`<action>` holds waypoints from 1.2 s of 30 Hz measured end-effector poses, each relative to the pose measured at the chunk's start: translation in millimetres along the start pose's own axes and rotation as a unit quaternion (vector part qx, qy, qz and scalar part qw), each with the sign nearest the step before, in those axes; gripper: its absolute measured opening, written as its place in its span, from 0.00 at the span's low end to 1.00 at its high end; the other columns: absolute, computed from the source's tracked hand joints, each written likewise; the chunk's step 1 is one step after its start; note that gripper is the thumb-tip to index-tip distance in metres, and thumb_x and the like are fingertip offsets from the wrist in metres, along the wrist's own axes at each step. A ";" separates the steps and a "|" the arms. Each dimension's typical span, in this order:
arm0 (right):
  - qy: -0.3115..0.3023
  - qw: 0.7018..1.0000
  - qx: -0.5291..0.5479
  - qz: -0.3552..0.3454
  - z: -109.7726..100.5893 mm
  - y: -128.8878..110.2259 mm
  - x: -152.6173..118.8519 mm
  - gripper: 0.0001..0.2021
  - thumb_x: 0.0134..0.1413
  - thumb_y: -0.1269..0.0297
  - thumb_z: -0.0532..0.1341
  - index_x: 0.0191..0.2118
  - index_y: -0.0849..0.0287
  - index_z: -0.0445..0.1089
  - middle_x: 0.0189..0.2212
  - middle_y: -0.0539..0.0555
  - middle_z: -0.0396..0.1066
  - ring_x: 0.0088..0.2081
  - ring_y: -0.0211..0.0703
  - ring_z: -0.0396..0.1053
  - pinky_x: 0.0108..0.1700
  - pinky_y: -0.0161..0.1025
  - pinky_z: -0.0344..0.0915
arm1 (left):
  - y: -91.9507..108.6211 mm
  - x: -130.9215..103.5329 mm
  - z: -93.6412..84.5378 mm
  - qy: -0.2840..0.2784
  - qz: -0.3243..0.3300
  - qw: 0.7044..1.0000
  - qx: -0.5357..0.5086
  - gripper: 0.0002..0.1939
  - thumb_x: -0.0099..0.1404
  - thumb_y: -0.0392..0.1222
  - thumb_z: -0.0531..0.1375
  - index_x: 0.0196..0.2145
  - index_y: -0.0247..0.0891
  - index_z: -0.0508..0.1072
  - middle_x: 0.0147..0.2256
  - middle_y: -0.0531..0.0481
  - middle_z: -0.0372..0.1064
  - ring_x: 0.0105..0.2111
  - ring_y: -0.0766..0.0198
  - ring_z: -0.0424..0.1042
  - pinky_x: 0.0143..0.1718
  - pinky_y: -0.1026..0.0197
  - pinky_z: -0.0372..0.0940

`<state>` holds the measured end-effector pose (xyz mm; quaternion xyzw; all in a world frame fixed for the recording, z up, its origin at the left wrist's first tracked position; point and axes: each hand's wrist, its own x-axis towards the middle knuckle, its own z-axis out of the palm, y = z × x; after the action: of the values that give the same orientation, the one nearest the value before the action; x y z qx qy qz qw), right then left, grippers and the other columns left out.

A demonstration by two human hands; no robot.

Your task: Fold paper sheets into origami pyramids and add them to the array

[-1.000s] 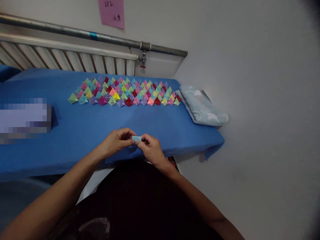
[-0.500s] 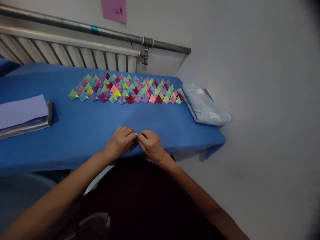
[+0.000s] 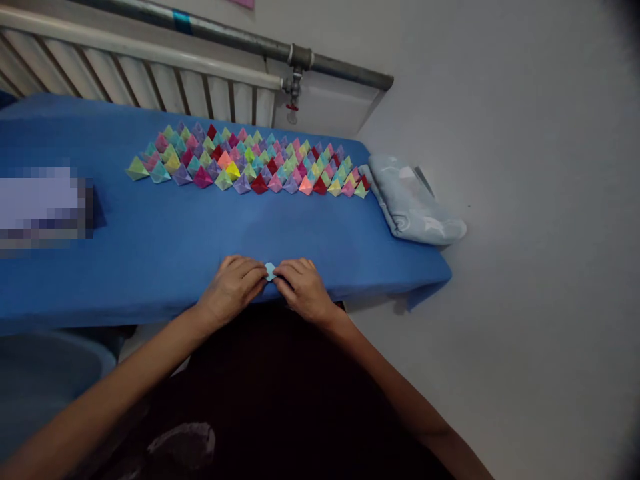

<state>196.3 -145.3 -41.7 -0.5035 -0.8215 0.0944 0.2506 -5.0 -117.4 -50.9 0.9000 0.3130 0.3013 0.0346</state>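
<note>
Near the front edge of the blue-covered table (image 3: 200,230), a small light-blue folded paper (image 3: 270,271) is pinched between both hands. My left hand (image 3: 235,283) has its fingers closed on the paper's left side. On the opposite side, the fingertips of my right hand (image 3: 303,287) grip it too. Only the middle of the paper shows; its edges are hidden under the fingers. Beyond the hands stand rows of folded paper boats (image 3: 243,183) in pink, red, green, yellow, purple and blue.
At the right end lies a folded grey-blue cloth (image 3: 413,200) against the wall. A pixelated stack with a lilac top (image 3: 37,197) is at the left. Behind the table run a white radiator (image 3: 165,87) and a metal pipe (image 3: 235,40). A basin (image 3: 50,373) sits below, lower left.
The hands have spread slightly apart, and more of the light-blue paper shows between them. The camera view has shifted, so the table and boats appear higher in the picture.
</note>
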 end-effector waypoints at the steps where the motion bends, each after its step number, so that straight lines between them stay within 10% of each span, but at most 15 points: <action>1: 0.003 1.000 0.000 -0.001 0.4 0.8 0.0 0.08 0.67 0.65 0.57 0.43 0.58 0.74 0.43 0.57 0.76 0.43 0.46 0.68 0.47 0.43 0.58 | 0.1 0.0 0.5 0.007 0.005 1.000 0.001 0.09 0.73 0.36 0.54 0.43 0.36 0.74 0.42 0.43 0.77 0.41 0.57 0.73 0.46 0.53 0.61; 16: 0.016 0.994 0.078 0.079 -1.1 -0.7 9.6 0.06 0.63 0.67 0.59 0.33 0.58 0.70 0.38 0.54 0.71 0.41 0.42 0.68 0.48 0.40 0.62 | 0.6 6.8 -1.0 -0.049 -0.138 0.989 -0.006 0.14 0.73 0.43 0.53 0.35 0.41 0.77 0.38 0.47 0.74 0.38 0.57 0.68 0.40 0.54 0.57; 36: -0.129 0.968 0.062 0.207 -19.9 -4.0 44.2 0.09 0.58 0.65 0.62 0.27 0.59 0.69 0.32 0.50 0.66 0.29 0.35 0.60 0.34 0.36 0.55 | 1.2 62.7 -31.9 -0.279 -0.352 0.888 -0.103 0.13 0.63 0.46 0.54 0.32 0.40 0.76 0.24 0.53 0.67 0.26 0.63 0.63 0.28 0.61 0.53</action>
<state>187.0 -110.6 -9.1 -0.6299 -0.7171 0.2588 0.1485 16.7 -85.8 8.1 0.7693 0.5537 0.0368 0.3167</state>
